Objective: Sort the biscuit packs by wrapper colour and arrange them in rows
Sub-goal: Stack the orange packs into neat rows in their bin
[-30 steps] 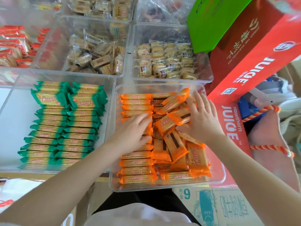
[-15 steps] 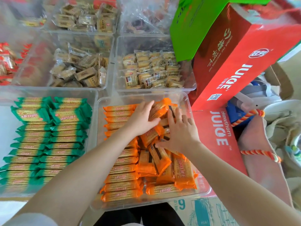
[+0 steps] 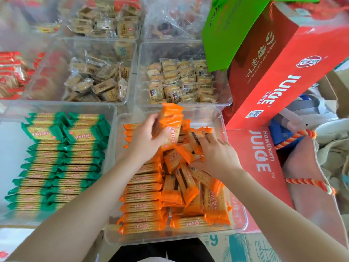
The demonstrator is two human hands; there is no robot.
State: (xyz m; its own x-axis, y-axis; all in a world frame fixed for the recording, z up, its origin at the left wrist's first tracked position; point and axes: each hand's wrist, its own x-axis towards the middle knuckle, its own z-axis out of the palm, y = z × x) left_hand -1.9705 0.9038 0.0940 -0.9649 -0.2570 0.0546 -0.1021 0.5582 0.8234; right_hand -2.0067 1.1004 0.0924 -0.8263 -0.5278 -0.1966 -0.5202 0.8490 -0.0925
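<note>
Gripping a small bunch of orange biscuit packs [image 3: 171, 125], the left hand [image 3: 149, 138] holds them upright above the far end of the clear orange-pack bin [image 3: 238, 226], thumb curled across the near face of the bunch and the fingers wrapped behind it, so the packs' crimped tops stand clear above the fingertips. Its forearm reaches in from the lower left, crossing the neat row of orange packs [image 3: 140, 203] laid flat along the bin's left side. Just to the right, the right hand [image 3: 214, 155] lies palm down on the loose heap of orange packs [image 3: 190, 191], fingers curled and pinching a tilted pack [image 3: 188, 152] at the top of the heap; its forearm comes in from the lower right. Beside this bin on the left, a second clear bin [image 3: 111, 110] holds green biscuit packs [image 3: 56, 163] in two tidy columns. A red juice carton [image 3: 279, 72] leans at the right.
</note>
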